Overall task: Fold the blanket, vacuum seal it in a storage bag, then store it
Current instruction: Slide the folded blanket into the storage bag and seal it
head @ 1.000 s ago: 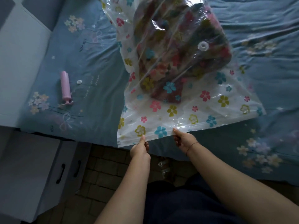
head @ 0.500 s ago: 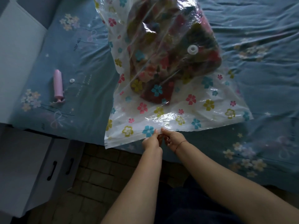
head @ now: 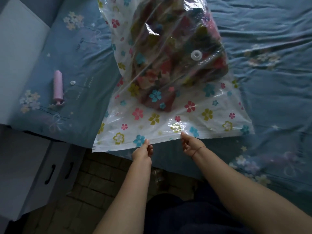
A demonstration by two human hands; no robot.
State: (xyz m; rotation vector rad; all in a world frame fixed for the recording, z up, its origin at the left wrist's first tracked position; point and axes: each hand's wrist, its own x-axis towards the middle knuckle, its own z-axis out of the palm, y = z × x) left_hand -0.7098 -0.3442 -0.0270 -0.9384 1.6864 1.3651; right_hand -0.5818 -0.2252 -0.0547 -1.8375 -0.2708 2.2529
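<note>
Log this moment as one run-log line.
stage: sealing bag mouth | left hand: pinching zip edge | right hand: pinching zip edge | storage bag: on bed, blanket inside | hand pump: unused on bed

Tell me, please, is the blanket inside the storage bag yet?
Inside: the blanket shows through the storage bag, behind its valve.

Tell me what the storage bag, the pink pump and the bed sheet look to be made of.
Storage bag: thin clear plastic film printed with flowers; it glares, crinkles and shows the blanket inside. Pink pump: probably rigid moulded plastic, a smooth, matte cylinder. Bed sheet: woven fabric, likely cotton or a blend; matte with soft wrinkles and a printed floral pattern.
</note>
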